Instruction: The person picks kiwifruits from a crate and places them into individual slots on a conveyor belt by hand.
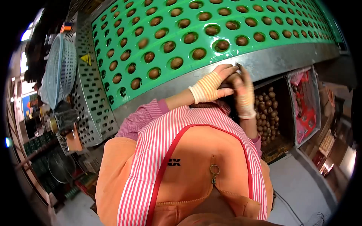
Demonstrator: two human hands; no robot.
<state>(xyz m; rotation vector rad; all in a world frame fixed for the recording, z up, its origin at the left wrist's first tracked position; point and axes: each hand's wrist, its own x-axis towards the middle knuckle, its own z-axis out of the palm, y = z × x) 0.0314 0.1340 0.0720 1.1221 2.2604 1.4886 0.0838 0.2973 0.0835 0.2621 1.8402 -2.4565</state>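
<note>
My left hand (211, 83), in a yellow-and-white striped fingerless glove, is at the metal front edge (279, 60) of the green panel. Its fingers curve in toward my right hand (244, 90), which wears a similar glove and is smeared by motion. Something brown and rounded shows between the hands, but I cannot make out what it is. Just beyond them the green panel (132, 101) has rows of oval holes, most with a brown egg-shaped piece (199, 54) in them. A box of similar brown pieces (267, 109) stands beside my right wrist.
A lined grey crate (318, 113) with red and pink packaging is right of the box. On the left are a perforated metal side plate (88, 113) with a yellow warning sticker (86, 58) and a pale blue plastic basket (60, 75).
</note>
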